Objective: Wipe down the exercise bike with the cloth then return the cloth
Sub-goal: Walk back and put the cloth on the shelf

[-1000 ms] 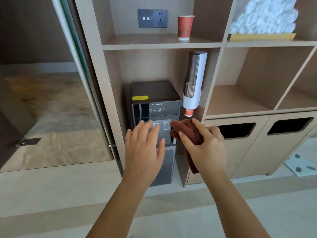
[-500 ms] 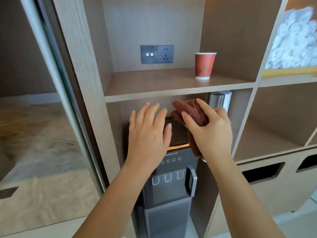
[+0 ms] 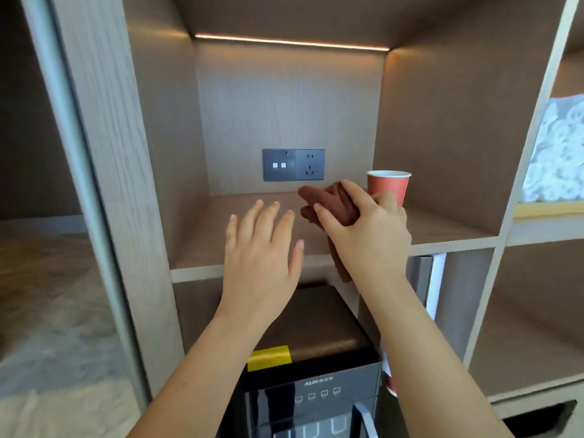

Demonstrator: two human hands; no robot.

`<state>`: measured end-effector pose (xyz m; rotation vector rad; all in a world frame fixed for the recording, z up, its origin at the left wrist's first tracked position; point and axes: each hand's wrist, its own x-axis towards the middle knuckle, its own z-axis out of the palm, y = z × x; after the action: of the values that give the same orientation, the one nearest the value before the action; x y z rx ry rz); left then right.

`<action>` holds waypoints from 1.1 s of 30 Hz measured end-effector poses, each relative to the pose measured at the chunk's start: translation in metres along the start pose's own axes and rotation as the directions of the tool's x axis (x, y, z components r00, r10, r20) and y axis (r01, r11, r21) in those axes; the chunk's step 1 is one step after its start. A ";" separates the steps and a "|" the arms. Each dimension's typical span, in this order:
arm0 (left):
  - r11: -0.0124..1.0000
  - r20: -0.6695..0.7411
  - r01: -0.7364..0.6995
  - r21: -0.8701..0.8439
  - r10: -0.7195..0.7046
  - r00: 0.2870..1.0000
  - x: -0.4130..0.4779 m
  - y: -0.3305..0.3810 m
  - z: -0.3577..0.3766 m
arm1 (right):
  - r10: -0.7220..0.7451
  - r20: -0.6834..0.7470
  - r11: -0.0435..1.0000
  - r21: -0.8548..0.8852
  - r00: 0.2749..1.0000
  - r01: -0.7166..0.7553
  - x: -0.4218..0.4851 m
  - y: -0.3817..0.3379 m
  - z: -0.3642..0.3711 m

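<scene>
The right hand point(image 3: 369, 235) grips the cloth point(image 3: 331, 203), a dark red-brown bundle, with fingers and thumb curled round it. The bunched part sticks out past the fingertips towards the back of the shelf point(image 3: 218, 238). A loose end hangs under the palm and down past the shelf's front edge. The cloth is over the middle of the shelf, a little to the right. Whether it rests on the board or is held just above it cannot be told.

The left hand point(image 3: 262, 254) is beside it, palm down, fingers straight and spread, holding nothing. It lies over the front edge of the shelf, just left of the cloth and apart from it. Whether it touches the wood cannot be told.

A red paper cup point(image 3: 390, 186) stands upright near the shelf's back right corner, just behind the right hand. A grey socket plate point(image 3: 294, 165) sits on the back wall above the shelf's rear edge, and a light strip point(image 3: 290, 42) glows along the top of the compartment.

Below the shelf stands a black water dispenser point(image 3: 316, 327) with a yellow label point(image 3: 269, 358) at the front edge of its top. A cup tube point(image 3: 425, 279) hangs to its right, partly hidden by the right forearm. White rolled towels point(image 3: 556, 147) fill the next compartment to the right.
</scene>
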<state>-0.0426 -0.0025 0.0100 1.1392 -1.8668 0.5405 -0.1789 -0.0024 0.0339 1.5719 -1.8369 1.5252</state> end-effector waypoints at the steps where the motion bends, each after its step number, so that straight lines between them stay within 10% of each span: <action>1: 1.000 -0.006 0.008 0.012 -0.008 1.000 0.005 -0.002 0.002 | -0.004 0.005 1.000 -0.010 1.000 0.004 0.009 -0.003 0.005; 14: 0.984 -0.004 0.146 0.102 -0.146 0.989 0.016 -0.027 0.024 | 0.198 0.475 0.929 -0.369 0.857 -0.010 0.047 -0.023 0.079; 21: 0.980 0.019 0.118 0.158 -0.122 0.992 0.015 -0.030 0.027 | -0.101 0.519 0.970 -0.140 0.849 0.200 0.048 0.012 0.049; 26: 0.975 0.001 0.104 0.195 -0.106 0.994 0.014 -0.030 0.030 | -0.168 0.711 0.986 0.111 0.683 0.127 0.049 0.038 0.029; 33: 0.970 -0.012 0.097 0.221 -0.097 0.995 0.011 -0.030 0.029 | -0.079 0.571 0.941 -0.229 0.817 0.250 0.016 0.002 0.050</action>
<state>-0.0314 -0.0436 0.0013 1.3683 -1.7714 0.7065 -0.1665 -0.0524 0.0249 2.0994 -2.0110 0.6992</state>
